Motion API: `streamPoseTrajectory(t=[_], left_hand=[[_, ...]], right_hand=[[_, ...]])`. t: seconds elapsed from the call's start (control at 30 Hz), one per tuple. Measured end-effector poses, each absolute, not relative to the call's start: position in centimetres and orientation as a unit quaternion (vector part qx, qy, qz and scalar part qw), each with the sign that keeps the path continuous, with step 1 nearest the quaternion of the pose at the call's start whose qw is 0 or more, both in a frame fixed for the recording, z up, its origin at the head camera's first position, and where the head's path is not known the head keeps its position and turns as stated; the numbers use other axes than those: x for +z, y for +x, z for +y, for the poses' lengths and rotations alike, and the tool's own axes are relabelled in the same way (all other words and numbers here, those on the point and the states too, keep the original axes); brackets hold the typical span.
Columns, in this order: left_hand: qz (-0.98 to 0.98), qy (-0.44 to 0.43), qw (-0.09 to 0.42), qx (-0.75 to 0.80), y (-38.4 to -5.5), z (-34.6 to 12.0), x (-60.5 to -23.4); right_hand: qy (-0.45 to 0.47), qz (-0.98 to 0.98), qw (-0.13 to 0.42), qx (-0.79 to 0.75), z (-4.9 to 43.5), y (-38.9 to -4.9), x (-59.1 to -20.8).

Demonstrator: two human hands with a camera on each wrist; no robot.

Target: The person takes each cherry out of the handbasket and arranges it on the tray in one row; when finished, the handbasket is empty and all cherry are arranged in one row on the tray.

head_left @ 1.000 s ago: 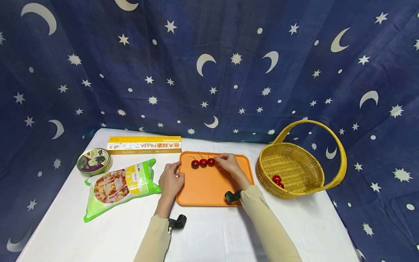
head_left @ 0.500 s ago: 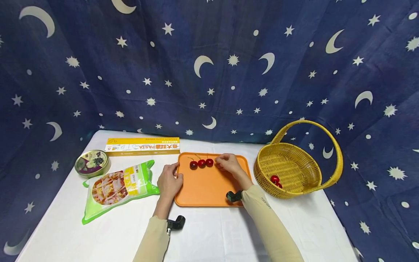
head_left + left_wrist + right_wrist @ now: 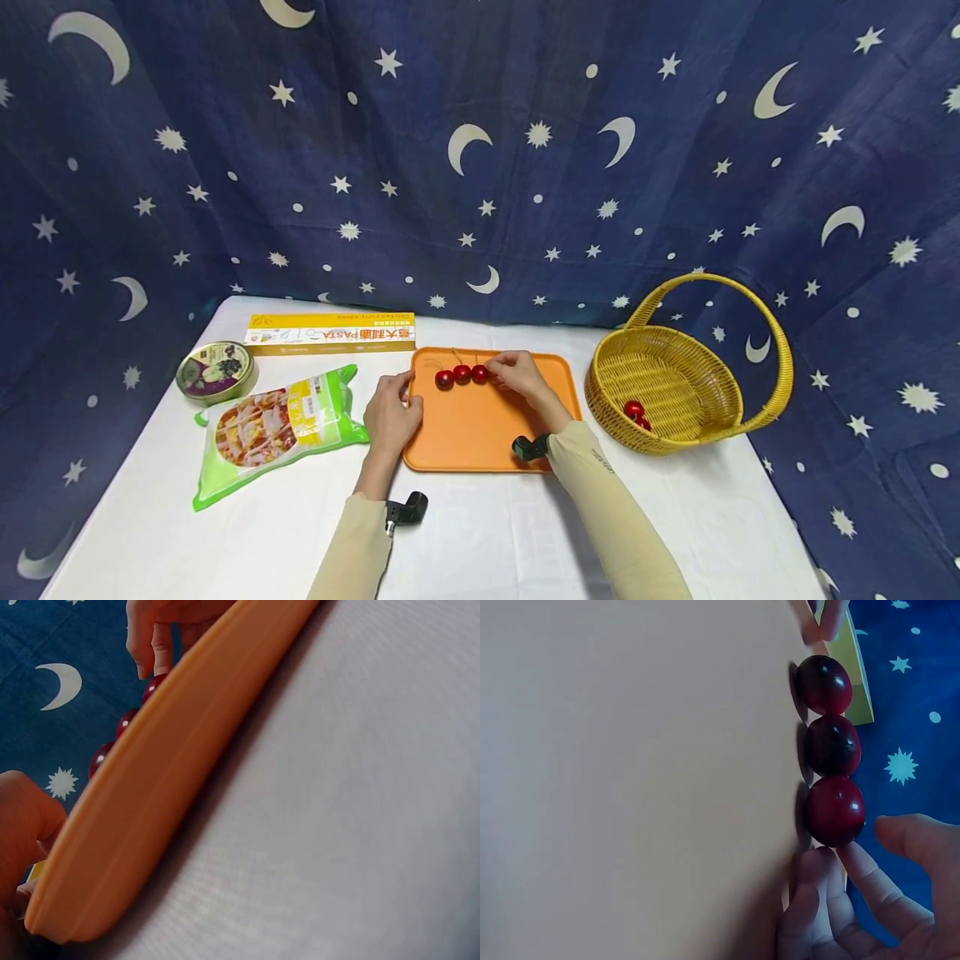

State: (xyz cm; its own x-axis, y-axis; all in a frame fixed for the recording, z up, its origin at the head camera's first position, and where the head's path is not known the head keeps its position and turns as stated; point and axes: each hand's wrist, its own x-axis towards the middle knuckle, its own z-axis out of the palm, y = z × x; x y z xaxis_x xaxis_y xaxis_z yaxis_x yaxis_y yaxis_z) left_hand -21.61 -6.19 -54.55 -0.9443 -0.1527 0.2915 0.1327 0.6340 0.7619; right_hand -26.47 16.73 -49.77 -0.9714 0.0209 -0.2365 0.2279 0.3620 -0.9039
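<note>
Three dark red cherries (image 3: 462, 374) sit side by side in a row near the far edge of an orange tray (image 3: 465, 433), thin stems pointing away. My right hand (image 3: 519, 375) is at the row's right end. In the right wrist view its fingertips touch the nearest cherry (image 3: 835, 811), while the thumb stands a little apart from it. My left hand (image 3: 393, 414) holds the tray's left rim between thumb and fingers. In the left wrist view the tray's outer side wall (image 3: 150, 795) covers most of the cherries.
Right of the tray stands a yellow wicker basket (image 3: 675, 375) with a tall handle and a few cherries (image 3: 634, 411) inside. To the left lie a green food bag (image 3: 277, 429), a round tin (image 3: 216, 370) and a pasta box (image 3: 330, 332). A starry curtain (image 3: 480, 208) hangs behind.
My right hand has moved slightly left against the end cherry, and the row of cherries has shifted a little left on the tray. My left hand stays at the rim.
</note>
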Motion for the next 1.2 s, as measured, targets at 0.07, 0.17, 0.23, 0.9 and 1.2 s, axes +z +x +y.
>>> streamPoseTrajectory(t=[0.07, 0.17, 0.23, 0.9, 1.2], left_hand=[[-0.889, 0.006, 0.167, -0.427, -21.7, -6.2, -54.5], [-0.888, 0.008, 0.163, -0.431, -21.7, -6.2, -54.5], [-0.888, 0.009, 0.16, -0.431, -21.6, -6.2, -54.4], [-0.887, 0.011, 0.161, -0.433, -21.6, -6.2, -54.6], [-0.885, 0.007, 0.165, -0.435, -21.5, -6.1, -54.5]], right_hand=[[0.078, 0.821, 0.093, -0.558, 16.7, -26.5, -49.7], [0.082, 0.821, 0.093, -0.558, 16.7, -26.5, -49.7], [0.085, 0.819, 0.094, -0.56, 16.9, -26.5, -49.6], [0.076, 0.865, 0.074, -0.49, 29.3, -24.2, -41.1], [0.14, 0.889, 0.213, -0.381, 37.7, -22.0, -39.9]])
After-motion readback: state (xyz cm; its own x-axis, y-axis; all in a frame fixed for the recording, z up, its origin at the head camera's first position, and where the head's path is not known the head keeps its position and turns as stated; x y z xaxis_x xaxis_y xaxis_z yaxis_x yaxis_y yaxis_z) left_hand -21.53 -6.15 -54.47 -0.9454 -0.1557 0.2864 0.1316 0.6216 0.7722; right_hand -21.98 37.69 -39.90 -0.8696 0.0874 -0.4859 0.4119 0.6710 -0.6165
